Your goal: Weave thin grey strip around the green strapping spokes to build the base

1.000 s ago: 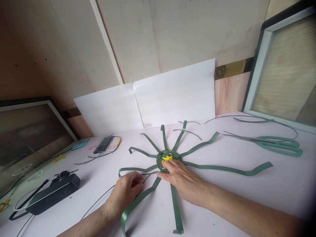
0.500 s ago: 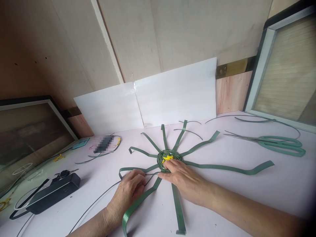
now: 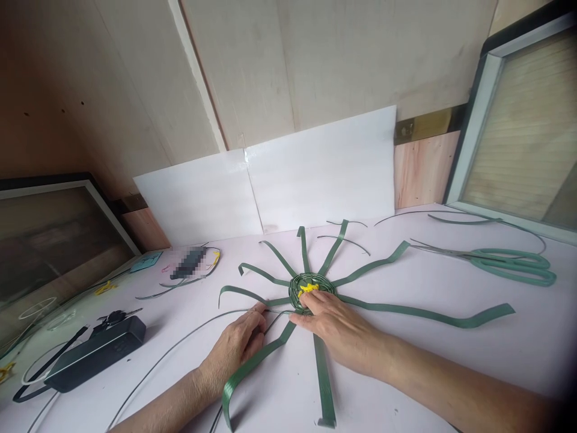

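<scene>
A small round woven green disc (image 3: 311, 290) with a yellow tie at its centre lies on the white table (image 3: 451, 361). Several flat green strips (image 3: 419, 313) spread out from it like spokes. My right hand (image 3: 336, 328) lies flat on the disc's near edge, fingers pressing it down. My left hand (image 3: 238, 346) sits just left of the disc, fingertips pinched on a thin green weaving strand (image 3: 180, 346) that trails off to the lower left.
Green-handled scissors (image 3: 505, 264) lie at the right. A black box with cords (image 3: 97, 352) sits at the left. White sheets (image 3: 279, 180) lean against the wooden wall, framed panels stand at both sides, and thin loose strands lie behind the disc.
My left hand has slid up and right toward the disc with the thin strand. The spokes have turned slightly. My right hand has stayed on the disc.
</scene>
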### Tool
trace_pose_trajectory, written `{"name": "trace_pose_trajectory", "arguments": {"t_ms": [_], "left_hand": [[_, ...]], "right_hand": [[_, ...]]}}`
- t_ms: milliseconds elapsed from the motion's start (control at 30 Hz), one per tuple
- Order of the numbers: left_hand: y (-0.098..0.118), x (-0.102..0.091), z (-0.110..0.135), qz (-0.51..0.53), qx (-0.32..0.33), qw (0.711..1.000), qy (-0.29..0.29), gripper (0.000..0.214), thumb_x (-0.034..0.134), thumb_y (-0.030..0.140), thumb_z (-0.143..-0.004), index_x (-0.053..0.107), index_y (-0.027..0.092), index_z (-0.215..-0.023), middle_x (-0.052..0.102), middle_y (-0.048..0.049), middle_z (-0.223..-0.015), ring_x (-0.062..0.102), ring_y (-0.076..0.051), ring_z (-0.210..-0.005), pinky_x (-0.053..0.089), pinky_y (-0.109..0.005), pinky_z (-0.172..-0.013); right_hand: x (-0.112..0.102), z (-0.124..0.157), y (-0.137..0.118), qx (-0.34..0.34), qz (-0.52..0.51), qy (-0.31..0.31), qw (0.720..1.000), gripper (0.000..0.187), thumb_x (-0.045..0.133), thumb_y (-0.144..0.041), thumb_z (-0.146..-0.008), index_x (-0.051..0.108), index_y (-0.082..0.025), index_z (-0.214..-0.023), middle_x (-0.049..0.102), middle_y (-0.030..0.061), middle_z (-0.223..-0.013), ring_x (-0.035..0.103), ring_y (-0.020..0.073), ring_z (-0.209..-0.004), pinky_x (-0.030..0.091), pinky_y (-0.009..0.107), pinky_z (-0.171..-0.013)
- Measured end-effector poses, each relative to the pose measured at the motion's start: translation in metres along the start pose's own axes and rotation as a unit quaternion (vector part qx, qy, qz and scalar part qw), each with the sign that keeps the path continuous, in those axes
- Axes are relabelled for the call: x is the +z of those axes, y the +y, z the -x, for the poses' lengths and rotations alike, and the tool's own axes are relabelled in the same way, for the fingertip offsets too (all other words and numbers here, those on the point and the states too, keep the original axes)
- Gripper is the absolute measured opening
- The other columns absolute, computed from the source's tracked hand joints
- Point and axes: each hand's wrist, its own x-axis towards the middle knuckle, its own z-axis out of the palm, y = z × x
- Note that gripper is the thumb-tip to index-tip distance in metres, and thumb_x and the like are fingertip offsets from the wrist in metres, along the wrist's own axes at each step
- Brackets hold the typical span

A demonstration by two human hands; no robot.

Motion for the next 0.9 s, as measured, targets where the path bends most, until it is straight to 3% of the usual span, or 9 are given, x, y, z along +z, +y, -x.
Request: {"name": "trace_pose_trajectory", "arguments": {"t_ms": [67, 133, 267, 400, 467, 633, 767, 900], "left_hand": [[-0.002, -0.004, -0.004, -0.005, 0.017, 1.000, -0.020, 0.013, 0.036, 0.012, -0.086, 0.045, 0.021, -0.082, 0.061, -0.0035, -0.091, 0.060, -0.017, -0.079, 0.049, -0.030, -0.073], [-0.006, -0.009, -0.010, 0.009, 0.036, 0.999, -0.034, 0.014, 0.036, 0.013, -0.089, 0.046, 0.021, -0.084, 0.061, -0.0036, -0.089, 0.062, -0.019, -0.093, 0.050, -0.029, -0.078], [-0.022, -0.008, -0.025, 0.075, 0.053, 0.995, -0.039, 0.019, 0.035, 0.022, -0.097, 0.052, 0.022, -0.092, 0.065, -0.0065, -0.114, 0.049, -0.021, -0.129, 0.048, -0.030, -0.095], [-0.047, 0.001, -0.042, 0.080, 0.039, 0.996, 0.013, 0.015, 0.048, 0.026, -0.093, 0.059, 0.022, -0.104, 0.056, -0.0072, -0.136, 0.053, -0.023, -0.126, 0.047, -0.036, -0.101], [-0.057, 0.004, -0.051, 0.103, 0.050, 0.993, 0.025, 0.024, 0.055, 0.028, -0.090, 0.059, 0.022, -0.113, 0.051, -0.0089, -0.142, 0.052, -0.025, -0.126, 0.044, -0.040, -0.105], [-0.062, 0.005, -0.076, 0.173, 0.124, 0.977, -0.001, 0.013, 0.057, 0.028, -0.090, 0.065, 0.018, -0.088, 0.059, -0.0111, -0.126, 0.054, -0.023, -0.120, 0.048, -0.036, -0.096], [-0.054, 0.004, -0.095, 0.041, 0.189, 0.981, 0.029, 0.016, 0.054, 0.028, -0.093, 0.067, 0.019, -0.092, 0.056, -0.0083, -0.112, 0.053, -0.020, -0.102, 0.047, -0.035, -0.087], [-0.046, -0.004, -0.104, -0.165, 0.251, 0.953, 0.035, 0.020, 0.051, 0.034, -0.096, 0.066, 0.028, -0.108, 0.055, -0.0070, -0.115, 0.047, -0.022, -0.097, 0.042, -0.041, -0.088]], "right_hand": [[0.000, 0.000, 0.000, 0.002, 0.001, -0.001, 1.000, 0.071, 0.039, 0.014, -0.064, 0.060, -0.022, -0.121, 0.046, 0.0081, -0.100, 0.045, 0.0229, -0.096, 0.044, 0.037, -0.084], [-0.001, -0.001, -0.001, 0.004, 0.001, -0.004, 1.000, 0.071, 0.039, 0.014, -0.063, 0.061, -0.022, -0.119, 0.046, 0.0080, -0.101, 0.044, 0.0226, -0.095, 0.044, 0.036, -0.083], [-0.001, -0.002, -0.001, 0.004, 0.007, -0.005, 1.000, 0.073, 0.039, 0.014, -0.063, 0.060, -0.022, -0.123, 0.047, 0.0080, -0.101, 0.045, 0.0223, -0.095, 0.043, 0.035, -0.083], [-0.001, -0.002, -0.002, 0.002, 0.018, 0.006, 1.000, 0.072, 0.040, 0.013, -0.064, 0.058, -0.021, -0.125, 0.048, 0.0084, -0.101, 0.045, 0.0226, -0.095, 0.042, 0.037, -0.085], [-0.001, -0.003, -0.002, 0.004, 0.019, 0.007, 1.000, 0.071, 0.040, 0.013, -0.064, 0.059, -0.021, -0.124, 0.048, 0.0083, -0.100, 0.045, 0.0223, -0.094, 0.042, 0.036, -0.084], [-0.002, -0.004, -0.002, 0.007, 0.016, 0.003, 1.000, 0.072, 0.041, 0.013, -0.063, 0.060, -0.021, -0.123, 0.048, 0.0086, -0.101, 0.045, 0.0226, -0.096, 0.042, 0.036, -0.083], [-0.002, -0.004, -0.002, 0.006, 0.012, 0.004, 1.000, 0.069, 0.043, 0.012, -0.063, 0.060, -0.021, -0.122, 0.048, 0.0081, -0.100, 0.045, 0.0220, -0.093, 0.042, 0.036, -0.082], [-0.004, -0.002, 0.001, -0.004, 0.019, 0.000, 1.000, 0.070, 0.043, 0.012, -0.063, 0.059, -0.021, -0.122, 0.048, 0.0077, -0.099, 0.045, 0.0218, -0.093, 0.042, 0.036, -0.083]]}}
